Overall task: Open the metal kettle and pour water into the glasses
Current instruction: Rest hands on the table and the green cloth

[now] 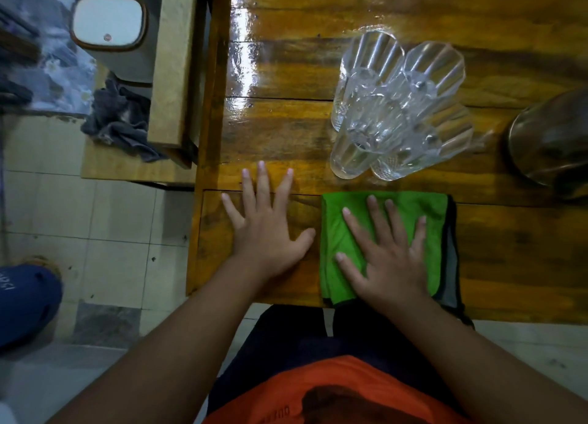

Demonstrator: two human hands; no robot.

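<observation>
Several clear faceted glasses [397, 105] stand close together on the glossy wooden table [286, 73], beyond my hands. The metal kettle [550, 140] shows only partly at the right edge, dark and round, cut off by the frame. My left hand [267, 223] lies flat on the bare wood near the table's front left corner, fingers spread, holding nothing. My right hand [388, 248] rests flat with fingers apart on a folded green cloth [356, 220] just in front of the glasses.
A wooden bench [171, 67] runs beside the table's left edge, with a grey rag [121, 121] and a white bin [108, 22] past it. A blue shoe [25, 302] sits on the tiled floor at the left. The table's front edge is near my body.
</observation>
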